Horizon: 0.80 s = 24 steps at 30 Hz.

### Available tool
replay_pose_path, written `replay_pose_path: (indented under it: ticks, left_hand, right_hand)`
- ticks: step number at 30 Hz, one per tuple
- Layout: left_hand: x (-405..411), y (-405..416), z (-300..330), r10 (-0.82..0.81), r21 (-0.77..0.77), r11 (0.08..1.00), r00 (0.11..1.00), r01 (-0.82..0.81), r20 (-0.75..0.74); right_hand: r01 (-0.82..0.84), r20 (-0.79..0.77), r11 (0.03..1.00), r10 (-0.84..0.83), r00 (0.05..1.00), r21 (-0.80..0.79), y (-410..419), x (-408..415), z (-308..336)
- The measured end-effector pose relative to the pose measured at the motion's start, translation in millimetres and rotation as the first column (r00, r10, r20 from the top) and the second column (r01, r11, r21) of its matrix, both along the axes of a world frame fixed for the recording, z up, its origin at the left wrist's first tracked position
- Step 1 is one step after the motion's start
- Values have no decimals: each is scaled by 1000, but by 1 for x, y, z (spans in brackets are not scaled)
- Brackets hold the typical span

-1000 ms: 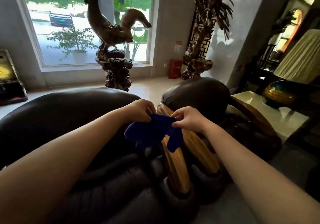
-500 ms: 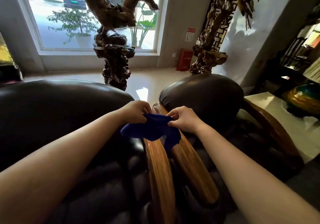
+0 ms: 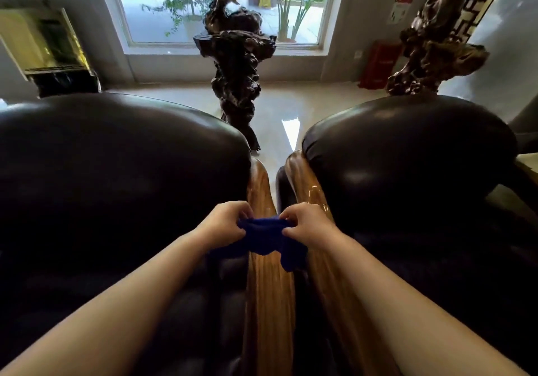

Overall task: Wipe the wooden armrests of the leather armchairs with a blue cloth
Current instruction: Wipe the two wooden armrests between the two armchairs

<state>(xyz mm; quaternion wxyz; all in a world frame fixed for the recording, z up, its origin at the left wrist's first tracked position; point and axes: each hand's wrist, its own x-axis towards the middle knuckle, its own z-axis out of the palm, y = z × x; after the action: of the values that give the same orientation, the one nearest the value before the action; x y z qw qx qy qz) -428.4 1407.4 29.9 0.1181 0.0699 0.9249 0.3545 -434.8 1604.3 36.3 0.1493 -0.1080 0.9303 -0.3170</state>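
Note:
Two dark leather armchairs stand side by side, the left armchair (image 3: 116, 178) and the right armchair (image 3: 413, 166). Between them run two glossy wooden armrests, the left armrest (image 3: 267, 303) and the right armrest (image 3: 308, 189). A blue cloth (image 3: 267, 237) is stretched between my hands just above both armrests, one corner hanging down. My left hand (image 3: 224, 224) pinches its left end and my right hand (image 3: 308, 226) pinches its right end. The cloth and my forearms hide part of each armrest.
A dark carved wood sculpture (image 3: 235, 67) stands on the shiny floor behind the chairs, in front of a large window (image 3: 221, 3). A second carved piece (image 3: 433, 47) and a red box (image 3: 378, 64) are at the back right. A framed picture (image 3: 46, 44) leans at the left.
The view has tilted down and swung right, so both armrests now run straight up the middle. My hands, still holding the cloth, have come closer together and lower over the armrests.

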Motion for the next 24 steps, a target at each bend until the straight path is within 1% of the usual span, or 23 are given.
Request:
replay_pose_path:
  ticks: [5, 7, 10, 12, 14, 15, 17, 18, 19, 20, 21, 23, 24]
  left_hand:
    - [-1, 17, -94, 64, -37, 997, 995, -67, -71]
    - [6, 21, -133, 102, -9, 995, 992, -103, -77]
    - [20, 28, -198, 152, 52, 987, 988, -151, -19]
    - [33, 32, -229, 152, 67, 985, 987, -156, 58]
    - [43, 31, -249, 154, 94, 982, 981, -165, 115]
    - [47, 29, -256, 184, 113, 974, 978, -195, 102]
    - [54, 29, -265, 322, 118, 941, 946, -317, -32]
    - [56, 31, -268, 390, 94, 920, 915, -381, -107]
    - [56, 35, -270, 428, 64, 904, 890, -424, -154]
    - [55, 41, -272, 428, 31, 903, 888, -429, -167]
    - [55, 49, -277, 398, -1, 915, 904, -403, -157]
    - [53, 66, -290, 348, -40, 935, 932, -353, -102]
    - [51, 73, -297, 355, -43, 933, 932, -358, -76]
  right_hand:
    - [-77, 10, 994, 76, 997, 80, 7, -17, -90]
    - [-83, -9, 988, 85, 996, 133, 8, -14, -128]
    - [-80, -24, 983, 85, 996, 166, 10, 2, -189]
    - [-60, -19, 986, 64, 998, 156, 11, 16, -217]
    - [-5, -12, 990, 6, 1000, 139, 13, 28, -238]
    - [50, -34, 991, -46, 998, 124, 13, 32, -245]
    - [171, -162, 981, -155, 975, 94, 11, 38, -257]
    - [211, -221, 973, -186, 957, 96, 8, 38, -261]
    - [229, -247, 967, -196, 949, 115, 5, 38, -265]
    - [226, -242, 963, -186, 952, 147, 1, 37, -270]
    - [211, -222, 960, -169, 960, 185, -3, 35, -276]
    - [186, -196, 950, -139, 971, 251, -13, 31, -290]
    - [191, -208, 945, -137, 969, 267, -17, 28, -296]
